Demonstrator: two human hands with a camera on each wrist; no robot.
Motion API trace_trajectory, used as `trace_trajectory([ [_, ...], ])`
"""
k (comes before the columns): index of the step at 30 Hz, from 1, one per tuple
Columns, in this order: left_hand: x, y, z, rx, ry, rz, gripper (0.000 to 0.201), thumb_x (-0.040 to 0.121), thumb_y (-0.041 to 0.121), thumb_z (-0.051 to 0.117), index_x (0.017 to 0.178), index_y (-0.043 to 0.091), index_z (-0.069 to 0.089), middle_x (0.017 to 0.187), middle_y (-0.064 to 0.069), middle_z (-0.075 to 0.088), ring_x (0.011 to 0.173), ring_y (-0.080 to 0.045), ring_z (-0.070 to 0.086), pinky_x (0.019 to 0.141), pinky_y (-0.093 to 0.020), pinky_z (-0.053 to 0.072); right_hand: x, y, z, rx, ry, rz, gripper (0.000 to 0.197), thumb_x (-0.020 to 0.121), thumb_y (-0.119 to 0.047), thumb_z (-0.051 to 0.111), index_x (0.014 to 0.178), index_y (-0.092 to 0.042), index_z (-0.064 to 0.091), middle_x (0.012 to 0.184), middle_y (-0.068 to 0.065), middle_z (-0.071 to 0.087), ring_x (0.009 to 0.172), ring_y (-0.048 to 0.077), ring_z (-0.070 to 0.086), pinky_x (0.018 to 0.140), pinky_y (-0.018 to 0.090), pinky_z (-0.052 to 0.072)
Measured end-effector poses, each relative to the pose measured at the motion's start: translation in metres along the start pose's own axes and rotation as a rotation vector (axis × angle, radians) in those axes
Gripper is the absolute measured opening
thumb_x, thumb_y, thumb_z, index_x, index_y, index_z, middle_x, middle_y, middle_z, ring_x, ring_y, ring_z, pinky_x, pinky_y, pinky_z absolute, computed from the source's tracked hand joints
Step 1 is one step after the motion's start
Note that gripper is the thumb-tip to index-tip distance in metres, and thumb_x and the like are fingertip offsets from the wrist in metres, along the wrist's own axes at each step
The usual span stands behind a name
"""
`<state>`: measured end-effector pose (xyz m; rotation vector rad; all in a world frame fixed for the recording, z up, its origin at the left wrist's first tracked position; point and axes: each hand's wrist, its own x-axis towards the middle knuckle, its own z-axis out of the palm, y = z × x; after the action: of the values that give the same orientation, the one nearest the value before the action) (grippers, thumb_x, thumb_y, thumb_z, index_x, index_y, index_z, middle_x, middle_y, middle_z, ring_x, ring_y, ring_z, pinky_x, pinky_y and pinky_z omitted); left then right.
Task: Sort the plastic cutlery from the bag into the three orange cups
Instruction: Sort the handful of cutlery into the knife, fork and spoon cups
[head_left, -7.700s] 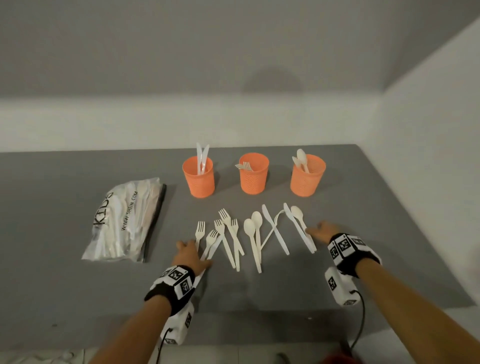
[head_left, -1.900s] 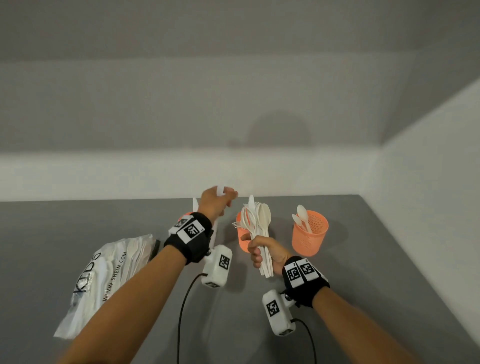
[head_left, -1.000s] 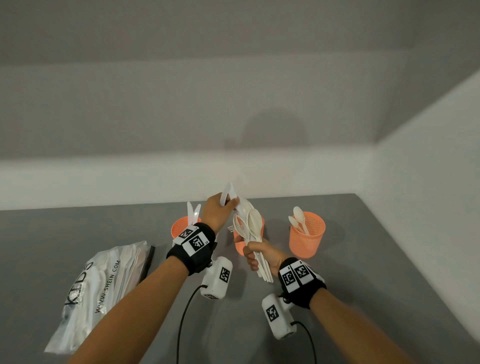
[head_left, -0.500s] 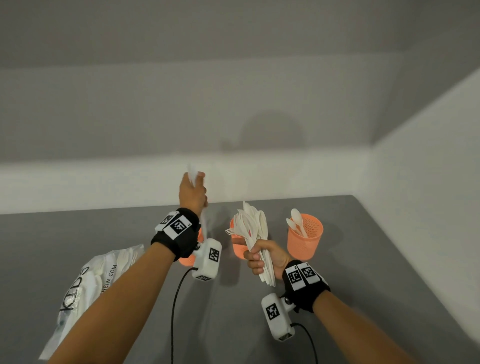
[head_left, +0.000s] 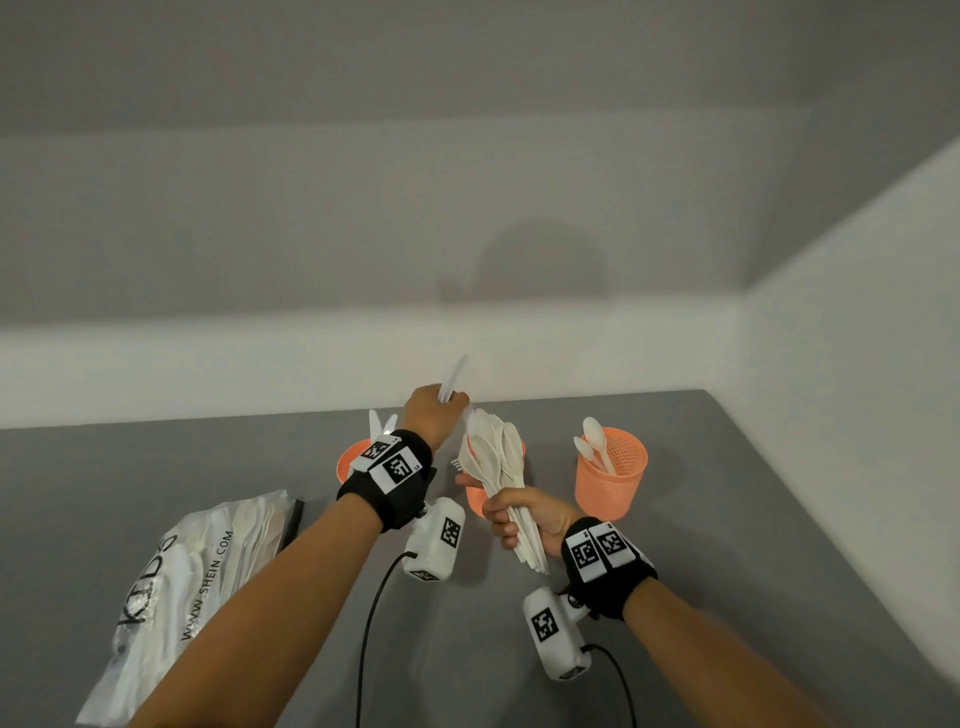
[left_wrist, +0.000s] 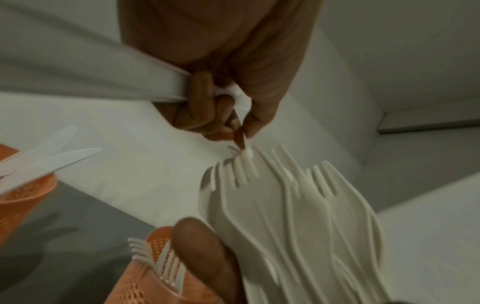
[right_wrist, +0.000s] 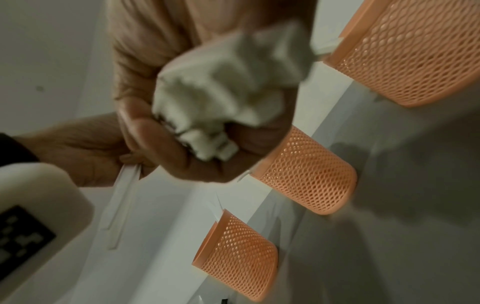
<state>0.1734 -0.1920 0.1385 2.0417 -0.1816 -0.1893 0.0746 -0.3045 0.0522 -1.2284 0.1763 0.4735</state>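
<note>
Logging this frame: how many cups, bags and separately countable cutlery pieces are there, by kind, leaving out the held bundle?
Orange cups: 3
Plastic bag: 1
Knives: 3 (2 in left cup, 1 knife in left hand)
Spoons in right cup: 2
Total: 9
Not counted: bundle in right hand; forks in middle cup, partly hidden.

The grey table (head_left: 727, 597) carries three orange cups (head_left: 612, 480) and a seemingly cutlery-filled bag (head_left: 202, 571).

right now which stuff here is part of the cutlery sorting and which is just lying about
In the job:
- left hand pinching a knife
- right hand gripping the cutlery bundle
- three orange cups
- bag

Lying about:
- camera cables
</note>
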Motion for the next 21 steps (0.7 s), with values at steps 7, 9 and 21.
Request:
trace_trajectory([
  [7,0.007,-0.005,0.001,-0.169,0.122,0.082,0.021,0.095,0.023,0.046,0.083,0.006,0.047,0.076,-0.012,0.056,0.07,-0.028,0.05,0.062,-0.032,0.041,0.004,-0.001,-0.003,0.006,0.029,-0.025,0.07,0.067,-0.016,0.054,0.135,-0.007,0.044,0.048,-0.009,0.042,0.038,0.002,0.036,0.039,0.014,0.031],
  [9,0.005,-0.011,0.001,-0.151,0.039,0.079,0.029,0.091,0.021,0.054,0.066,0.01,0.047,0.061,-0.006,0.05,0.054,-0.021,0.041,0.051,-0.026,0.033,0.004,-0.003,-0.001,0.021,0.004,-0.051,0.058,0.07,-0.015,0.051,0.128,-0.017,0.051,0.048,-0.009,0.041,0.038,0.002,0.036,0.04,0.013,0.031],
  [21,0.023,-0.023,-0.043,-0.559,0.371,-0.025,0.013,0.1,0.02,0.032,0.099,0.011,0.04,0.053,0.001,0.064,0.054,-0.015,0.053,0.048,-0.022,0.041,0.007,-0.007,0.003,0.023,-0.021,-0.021,0.038,0.073,-0.016,0.05,0.11,-0.021,0.058,0.048,-0.009,0.041,0.037,0.001,0.036,0.038,0.012,0.031],
])
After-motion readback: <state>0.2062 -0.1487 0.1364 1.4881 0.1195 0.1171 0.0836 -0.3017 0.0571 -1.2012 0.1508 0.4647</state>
